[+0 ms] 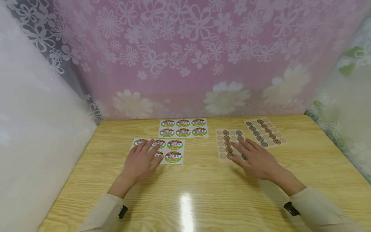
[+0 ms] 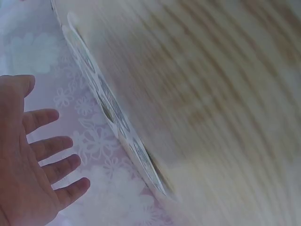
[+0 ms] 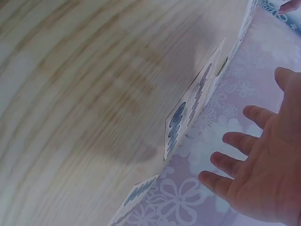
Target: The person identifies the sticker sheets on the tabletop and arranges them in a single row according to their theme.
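Observation:
My left hand [image 1: 140, 162] hovers with spread fingers over a white sheet of round fruit stickers [image 1: 174, 151], covering part of it. Behind that lies another fruit sticker sheet [image 1: 183, 128], fully visible. On the right, my right hand [image 1: 255, 159] is held above a beige sheet of small round stickers [image 1: 222, 145], its fingers spread. A second beige sheet [image 1: 265, 132] sits tilted farther back to the right. In the left wrist view the left hand [image 2: 33, 160] shows relaxed fingers with nothing in them. The right wrist view shows the right hand [image 3: 263, 155] likewise apart from the sheets.
All the sheets lie on a wood-grain table [image 1: 203, 187]. A pink floral cloth [image 1: 185, 58] hangs behind its far edge, and pale cloth [image 1: 34, 122] stands on the left. Black straps [image 1: 123, 212] show at the sleeves.

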`<state>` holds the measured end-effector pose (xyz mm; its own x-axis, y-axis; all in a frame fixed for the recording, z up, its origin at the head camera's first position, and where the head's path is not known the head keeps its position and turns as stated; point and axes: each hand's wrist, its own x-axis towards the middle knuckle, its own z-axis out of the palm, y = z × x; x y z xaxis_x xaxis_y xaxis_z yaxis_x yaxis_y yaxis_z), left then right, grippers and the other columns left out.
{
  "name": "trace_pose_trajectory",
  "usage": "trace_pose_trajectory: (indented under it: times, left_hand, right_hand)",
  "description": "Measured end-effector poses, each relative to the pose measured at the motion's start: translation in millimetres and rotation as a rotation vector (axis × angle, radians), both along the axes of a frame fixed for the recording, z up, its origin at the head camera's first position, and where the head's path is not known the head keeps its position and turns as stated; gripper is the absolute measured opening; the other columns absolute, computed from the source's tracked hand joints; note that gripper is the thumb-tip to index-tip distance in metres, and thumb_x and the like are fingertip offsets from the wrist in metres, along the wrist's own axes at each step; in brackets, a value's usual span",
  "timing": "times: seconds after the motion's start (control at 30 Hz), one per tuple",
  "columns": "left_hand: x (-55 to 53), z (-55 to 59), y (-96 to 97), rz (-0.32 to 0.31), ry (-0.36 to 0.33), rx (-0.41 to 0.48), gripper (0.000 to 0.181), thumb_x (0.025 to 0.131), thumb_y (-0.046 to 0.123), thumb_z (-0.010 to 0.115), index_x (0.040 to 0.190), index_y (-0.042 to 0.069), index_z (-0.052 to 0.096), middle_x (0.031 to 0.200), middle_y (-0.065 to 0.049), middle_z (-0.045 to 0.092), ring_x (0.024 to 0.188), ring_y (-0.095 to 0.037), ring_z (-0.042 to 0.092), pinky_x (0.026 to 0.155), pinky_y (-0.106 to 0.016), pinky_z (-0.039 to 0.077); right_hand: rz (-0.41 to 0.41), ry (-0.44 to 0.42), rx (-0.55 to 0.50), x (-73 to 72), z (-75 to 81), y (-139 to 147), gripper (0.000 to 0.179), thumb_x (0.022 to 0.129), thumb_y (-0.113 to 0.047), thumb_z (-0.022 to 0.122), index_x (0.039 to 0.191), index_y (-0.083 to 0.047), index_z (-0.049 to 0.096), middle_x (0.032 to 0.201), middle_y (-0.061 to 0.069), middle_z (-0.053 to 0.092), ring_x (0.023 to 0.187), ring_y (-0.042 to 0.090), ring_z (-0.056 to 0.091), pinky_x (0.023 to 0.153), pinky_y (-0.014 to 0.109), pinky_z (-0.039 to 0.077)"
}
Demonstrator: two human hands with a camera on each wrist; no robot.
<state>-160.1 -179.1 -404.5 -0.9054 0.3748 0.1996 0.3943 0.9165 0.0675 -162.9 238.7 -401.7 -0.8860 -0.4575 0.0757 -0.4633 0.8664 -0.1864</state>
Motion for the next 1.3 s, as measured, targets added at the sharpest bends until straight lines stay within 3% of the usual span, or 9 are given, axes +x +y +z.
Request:
trace_pose_trajectory:
  times: [0.33,0.7,0.77,0.83,0.9,0.97,1.07,1.13,1.3]
  left_hand:
    - [-10.1,5.4,-26.2,0.013,-0.003,0.081,0.051,0.097,0.046,0.050,0.136,0.013,0.054,0.141,-0.014,0.045,0.128,-0.036,0.041,0.096,-0.058,0.036]
    - [-27.5,5.1,-71.5,0.054,-0.085,0.219,0.046,0.098,0.034,0.054,0.135,0.006,0.052,0.138,-0.019,0.047,0.121,-0.042,0.045,0.089,-0.061,0.040]
    - [-30.0,6.5,-78.7,0.066,-0.110,0.249,0.046,0.098,0.032,0.054,0.136,0.006,0.051,0.138,-0.019,0.046,0.121,-0.043,0.046,0.090,-0.060,0.040]
    - [-32.5,7.1,-84.8,0.079,-0.143,0.280,0.047,0.098,0.031,0.054,0.137,0.005,0.050,0.139,-0.020,0.045,0.121,-0.043,0.045,0.090,-0.060,0.040]
    - [-34.3,7.8,-89.3,0.097,-0.189,0.313,0.048,0.099,0.031,0.053,0.139,0.006,0.048,0.140,-0.020,0.043,0.123,-0.043,0.043,0.091,-0.061,0.039]
    - [-36.3,7.9,-94.2,0.115,-0.229,0.350,0.049,0.100,0.033,0.051,0.140,0.005,0.046,0.142,-0.021,0.041,0.126,-0.043,0.041,0.093,-0.061,0.037]
    - [-39.3,7.2,-101.9,0.128,-0.282,0.420,0.053,0.100,0.036,0.049,0.142,0.004,0.043,0.143,-0.022,0.039,0.128,-0.043,0.038,0.096,-0.059,0.036]
    - [-41.2,5.6,-107.1,0.123,-0.305,0.466,0.054,0.100,0.036,0.049,0.142,0.003,0.042,0.144,-0.023,0.038,0.128,-0.043,0.038,0.096,-0.057,0.037]
    - [-47.1,1.0,-117.2,0.118,-0.363,0.535,0.051,0.101,0.026,0.051,0.143,0.000,0.039,0.145,-0.022,0.037,0.127,-0.042,0.040,0.096,-0.056,0.038]
  right_hand:
    - [0.008,-0.044,-0.077,-11.3,1.7,-10,0.062,0.099,-0.052,0.039,0.150,-0.017,0.034,0.150,0.020,0.030,0.135,0.044,0.026,0.100,0.062,0.029]
    - [0.055,-0.148,-0.224,-30.8,10.3,-33,0.060,0.102,-0.048,0.038,0.147,-0.008,0.038,0.149,0.019,0.032,0.132,0.045,0.031,0.098,0.063,0.030]
    - [0.078,-0.183,-0.260,-35.4,12.0,-38,0.059,0.102,-0.045,0.038,0.147,-0.007,0.037,0.132,0.021,0.051,0.117,0.039,0.050,0.096,0.060,0.035]
    - [0.099,-0.243,-0.315,-39.8,13.9,-43,0.058,0.103,-0.043,0.038,0.147,-0.005,0.035,0.104,0.020,0.063,0.091,0.032,0.063,0.090,0.054,0.040]
    - [0.107,-0.296,-0.367,-43.6,14.6,-47,0.058,0.103,-0.042,0.038,0.147,-0.004,0.034,0.101,0.019,0.064,0.077,0.026,0.064,0.086,0.049,0.044]
    - [0.104,-0.345,-0.404,-47.2,14.9,-51,0.059,0.103,-0.043,0.038,0.147,-0.003,0.033,0.113,0.023,0.061,0.087,0.032,0.065,0.087,0.050,0.043]
    - [0.096,-0.371,-0.429,-51.5,14.9,-58,0.060,0.103,-0.044,0.038,0.147,-0.003,0.035,0.145,0.023,0.037,0.120,0.042,0.048,0.093,0.057,0.040]
    - [0.096,-0.409,-0.451,-54.2,14.6,-63,0.060,0.103,-0.043,0.038,0.147,-0.003,0.034,0.147,0.021,0.035,0.128,0.043,0.039,0.095,0.058,0.037]
    - [0.109,-0.475,-0.513,-61.8,9.3,-76,0.058,0.103,-0.039,0.040,0.146,0.000,0.035,0.143,0.022,0.040,0.124,0.041,0.044,0.095,0.055,0.039]
